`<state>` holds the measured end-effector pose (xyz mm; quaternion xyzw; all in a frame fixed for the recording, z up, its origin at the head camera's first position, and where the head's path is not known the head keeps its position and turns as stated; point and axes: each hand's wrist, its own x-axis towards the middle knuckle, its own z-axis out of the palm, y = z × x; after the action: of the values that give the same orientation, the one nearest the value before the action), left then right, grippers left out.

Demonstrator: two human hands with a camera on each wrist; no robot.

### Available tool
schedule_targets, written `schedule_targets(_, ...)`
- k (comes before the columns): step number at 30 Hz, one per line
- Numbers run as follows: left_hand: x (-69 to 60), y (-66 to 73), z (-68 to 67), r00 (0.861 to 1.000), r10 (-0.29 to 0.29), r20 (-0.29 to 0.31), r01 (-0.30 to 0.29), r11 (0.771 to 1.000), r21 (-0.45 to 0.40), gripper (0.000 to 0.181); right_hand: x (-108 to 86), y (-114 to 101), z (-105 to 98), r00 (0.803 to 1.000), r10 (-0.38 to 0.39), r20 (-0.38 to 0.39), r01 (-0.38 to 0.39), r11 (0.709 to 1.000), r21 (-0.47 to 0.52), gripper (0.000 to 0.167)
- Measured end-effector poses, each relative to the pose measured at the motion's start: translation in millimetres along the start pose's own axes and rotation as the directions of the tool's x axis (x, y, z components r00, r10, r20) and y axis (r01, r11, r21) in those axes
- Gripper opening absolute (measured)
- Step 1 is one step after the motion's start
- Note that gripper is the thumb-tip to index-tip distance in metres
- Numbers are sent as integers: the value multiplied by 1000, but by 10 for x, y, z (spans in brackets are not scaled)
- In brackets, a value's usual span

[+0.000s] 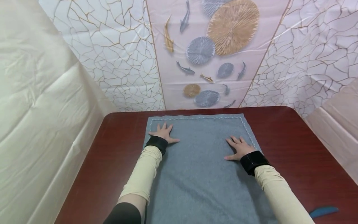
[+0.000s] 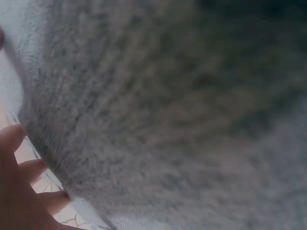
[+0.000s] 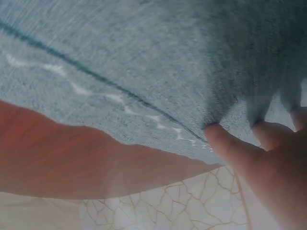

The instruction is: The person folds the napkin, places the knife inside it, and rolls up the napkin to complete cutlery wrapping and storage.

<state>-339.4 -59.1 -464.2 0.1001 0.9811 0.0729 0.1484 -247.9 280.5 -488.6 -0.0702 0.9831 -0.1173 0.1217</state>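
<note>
A grey-blue cloth (image 1: 195, 174) with a pale stitched border lies over the middle of a dark red table. The left hand (image 1: 164, 133) rests on it near its far left corner, fingers spread. Nearer the right border, the right hand (image 1: 238, 148) presses the cloth with its fingers spread. In the left wrist view the left hand (image 2: 24, 191) touches the cloth (image 2: 120, 120), much of it blurred. The right wrist view has the right hand (image 3: 268, 158) with fingertips on the cloth (image 3: 144, 57), the stitched line beside them.
The red tabletop (image 1: 112, 161) shows on both sides of the cloth. A blue object (image 1: 323, 211) lies at the near right, partly behind the right sleeve. Patterned sheeting (image 1: 126, 56) hangs behind the table, and cream fabric (image 1: 42, 109) hangs at the left.
</note>
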Motion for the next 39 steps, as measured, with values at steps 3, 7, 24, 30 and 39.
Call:
schedule_targets(3,-8,-62,-4,999,38,-8,-38,999,-19,84,-23,0,-61,1000,5,-25,-5,1000,0,96)
schedule_targets(7,-224,-161,-74,996,87,11,-86,996,-34,79,-203,-12,-183,997,4,-74,-6,1000,-27,85)
schedule_targets(24,-684,-348,64,986,123,110,-125,992,11,92,-446,278,-132,994,112,-1,-112,993,-22,102)
schedule_targets(30,-647,-409,102,991,115,74,-117,993,23,95,-394,277,-146,993,120,9,-120,993,9,103)
schedule_targets(39,-866,-438,248,985,173,-16,-172,984,53,72,-446,53,-31,974,-29,-224,0,992,-128,62)
